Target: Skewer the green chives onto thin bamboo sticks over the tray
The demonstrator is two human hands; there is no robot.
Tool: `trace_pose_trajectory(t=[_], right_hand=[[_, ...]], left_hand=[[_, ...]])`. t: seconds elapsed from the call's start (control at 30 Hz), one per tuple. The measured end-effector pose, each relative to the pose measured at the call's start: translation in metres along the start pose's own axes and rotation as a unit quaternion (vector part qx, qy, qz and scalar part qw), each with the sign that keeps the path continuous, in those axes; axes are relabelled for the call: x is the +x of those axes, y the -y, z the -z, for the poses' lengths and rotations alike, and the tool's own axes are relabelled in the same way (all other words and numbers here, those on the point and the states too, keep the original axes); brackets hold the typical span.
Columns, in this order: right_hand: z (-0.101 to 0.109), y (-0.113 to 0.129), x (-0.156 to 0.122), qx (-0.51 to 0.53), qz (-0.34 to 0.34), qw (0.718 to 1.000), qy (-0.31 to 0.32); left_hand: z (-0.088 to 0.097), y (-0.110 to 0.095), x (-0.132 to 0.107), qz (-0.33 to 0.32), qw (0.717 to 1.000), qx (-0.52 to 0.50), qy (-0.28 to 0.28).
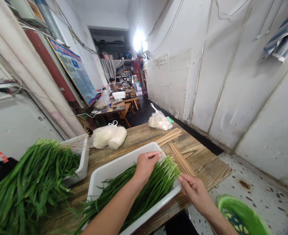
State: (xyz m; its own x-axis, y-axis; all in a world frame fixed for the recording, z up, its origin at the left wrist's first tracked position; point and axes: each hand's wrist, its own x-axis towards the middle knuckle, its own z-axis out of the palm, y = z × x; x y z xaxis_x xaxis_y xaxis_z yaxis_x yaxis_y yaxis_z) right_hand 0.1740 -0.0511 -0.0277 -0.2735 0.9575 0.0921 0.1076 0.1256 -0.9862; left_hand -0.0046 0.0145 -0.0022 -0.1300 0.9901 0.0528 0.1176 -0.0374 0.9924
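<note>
A white plastic tray (104,173) holds a thick bunch of garlic chives (144,195), their pale cut ends toward the right. My left hand (146,166) reaches over the bunch, thumb and forefinger pinched on a chive stalk (162,151) near the tray's far right corner. At the right edge of the tray, my right hand (194,189) is closed beside the pale ends. What seems to be a bamboo skewer (212,230) runs under that palm and shows below the wrist; its grip is mostly hidden. Loose bamboo skewers (180,158) lie in bundles beyond the tray.
Another white tray (84,163) at left is heaped with chives (33,173) that spill over the wooden table (207,163). Tied plastic bags (109,135) and a smaller bag (160,120) stand at the back. A green basin (242,212) is on the floor. A person (114,85) sits far off.
</note>
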Motion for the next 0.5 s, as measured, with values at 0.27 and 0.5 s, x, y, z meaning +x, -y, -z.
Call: trace_pose_trajectory(t=[0.27, 0.5], right_hand=[[-0.004, -0.013, 0.002, 0.034, -0.009, 0.999, -0.021], [-0.005, -0.014, 0.003, 0.034, -0.005, 0.999, -0.028]], left_hand=[[-0.001, 0.006, 0.0, -0.028, 0.999, 0.025, 0.01], [-0.002, 0.002, -0.009, -0.131, 0.984, 0.107, 0.058]])
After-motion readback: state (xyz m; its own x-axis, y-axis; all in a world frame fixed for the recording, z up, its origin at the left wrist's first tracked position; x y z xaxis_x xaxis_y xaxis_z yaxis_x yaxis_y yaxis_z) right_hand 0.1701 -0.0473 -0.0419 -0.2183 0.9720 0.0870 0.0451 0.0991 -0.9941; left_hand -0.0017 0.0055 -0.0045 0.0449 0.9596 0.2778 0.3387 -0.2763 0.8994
